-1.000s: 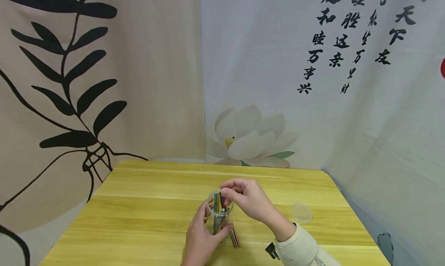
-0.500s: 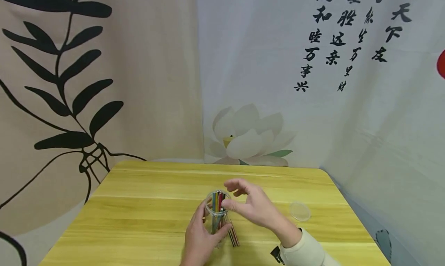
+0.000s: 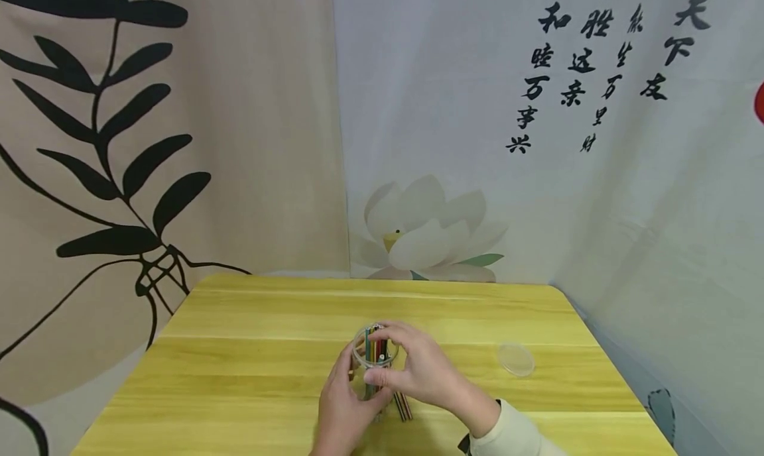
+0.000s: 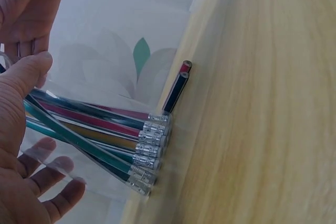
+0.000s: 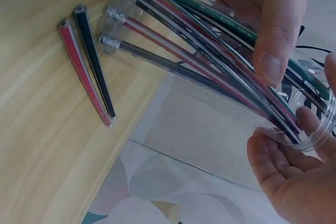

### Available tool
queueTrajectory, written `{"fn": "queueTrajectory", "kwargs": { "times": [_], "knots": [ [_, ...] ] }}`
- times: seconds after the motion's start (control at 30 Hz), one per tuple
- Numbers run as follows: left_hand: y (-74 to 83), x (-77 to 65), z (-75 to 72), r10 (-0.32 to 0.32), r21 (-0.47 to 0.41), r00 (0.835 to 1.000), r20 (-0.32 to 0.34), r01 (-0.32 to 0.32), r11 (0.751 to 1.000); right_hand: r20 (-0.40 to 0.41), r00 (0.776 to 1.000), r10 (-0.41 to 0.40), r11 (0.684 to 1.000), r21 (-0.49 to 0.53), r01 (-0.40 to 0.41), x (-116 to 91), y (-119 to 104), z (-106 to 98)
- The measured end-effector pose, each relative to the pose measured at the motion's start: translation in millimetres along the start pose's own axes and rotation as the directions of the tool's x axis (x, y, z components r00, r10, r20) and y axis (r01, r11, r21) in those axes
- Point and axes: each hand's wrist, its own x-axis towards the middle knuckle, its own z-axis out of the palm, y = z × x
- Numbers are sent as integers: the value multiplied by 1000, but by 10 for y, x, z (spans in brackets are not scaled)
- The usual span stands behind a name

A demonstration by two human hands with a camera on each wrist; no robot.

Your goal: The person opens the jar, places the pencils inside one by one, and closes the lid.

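A clear plastic jar point(image 3: 376, 360) holds several pencils point(image 4: 105, 129) in green, red, black and yellow, their silver-banded ends toward its base. My left hand point(image 3: 349, 399) grips the jar's side, with the thumb in front and the fingers behind. At the jar's mouth is my right hand point(image 3: 424, 370), holding the rim between thumb and curled fingers, as the right wrist view shows. Two more pencils, one red point(image 5: 84, 72) and one black point(image 5: 94, 61), lie on the table beside the jar.
A round clear lid point(image 3: 516, 360) lies to the right on the wooden table point(image 3: 239, 376). Behind the table hangs a cloth point(image 3: 268, 144) printed with leaves, a lotus and writing. A light sleeve point(image 3: 516, 433) covers my right forearm.
My right hand was over the pencil tops a second ago, then drew back with fingers spread. Now it has come down and left onto the jar's rim. My left hand keeps its grip.
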Motion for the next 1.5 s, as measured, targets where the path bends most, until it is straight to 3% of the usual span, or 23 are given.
{"fn": "queueTrajectory", "kwargs": {
  "times": [0.23, 0.67, 0.9, 1.03, 1.17, 1.4, 1.5],
  "knots": [
    [1, -10, -3, -1, 10, 1000, -7, 2, 1000, -17, 999, 35, 995, 94, -33, -4, -21, 15],
    [11, -7, -9, 9, 31, 1000, -30, -8, 999, 1, 997, 74, 985, 155, -73, -14, 4, 7],
    [-15, 0, 0, 40, 34, 999, -33, -38, 999, 10, 1000, 3, 997, 71, -3, -2, 38, -19],
    [-22, -4, 2, 41, 46, 999, -34, -39, 998, 60, 996, -62, 998, 21, 61, 8, 50, -62],
    [-4, -7, -8, 29, 39, 999, -26, -28, 999, 114, 992, -61, 998, -7, 62, 7, 40, -111],
    [4, 3, -11, 32, 33, 999, -25, -31, 999, 89, 996, 16, 988, 155, -29, 14, -6, -142],
    [0, 9, -5, 38, 33, 999, -27, -37, 999, 74, 997, 13, 989, 148, -24, 20, -9, -141]
  ]
}}
